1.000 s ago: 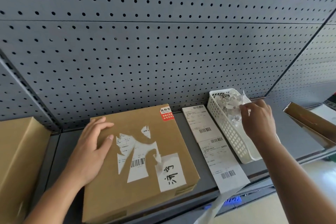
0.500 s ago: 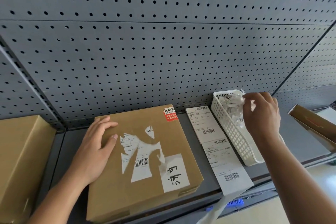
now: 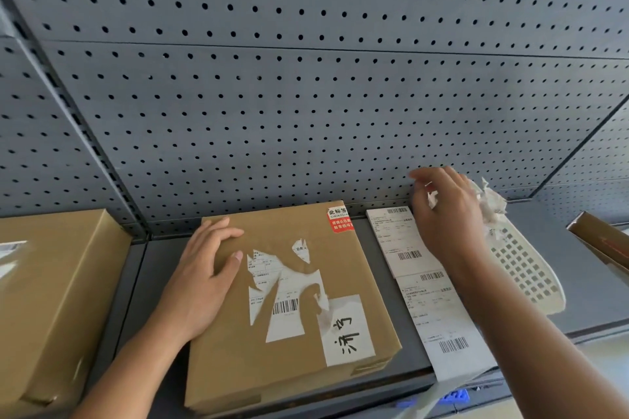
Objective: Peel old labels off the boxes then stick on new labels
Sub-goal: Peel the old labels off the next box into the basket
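A brown cardboard box (image 3: pixel 306 350) lies on the grey shelf, its old white label (image 3: pixel 282 296) torn into ragged patches. It also carries a white handwritten sticker (image 3: pixel 347 330) and a red sticker (image 3: pixel 338 219). My left hand (image 3: pixel 200 279) rests flat on the box's left part, fingers straight. A strip of new barcode labels (image 3: pixel 429 292) lies to the right of the box. My right hand (image 3: pixel 449 218) hovers above the strip's far end, with a small white label scrap (image 3: pixel 432 197) between thumb and fingers.
A white plastic basket (image 3: pixel 524 269) with crumpled label scraps (image 3: pixel 490 204) stands behind my right hand. Another cardboard box (image 3: pixel 51 299) sits at the left, and an open box flap (image 3: pixel 599 241) shows at the right edge. A grey pegboard wall (image 3: pixel 306 95) backs the shelf.
My right hand has risen from the basket and moved left, to above the label strip. The left hand stays flat on the box.
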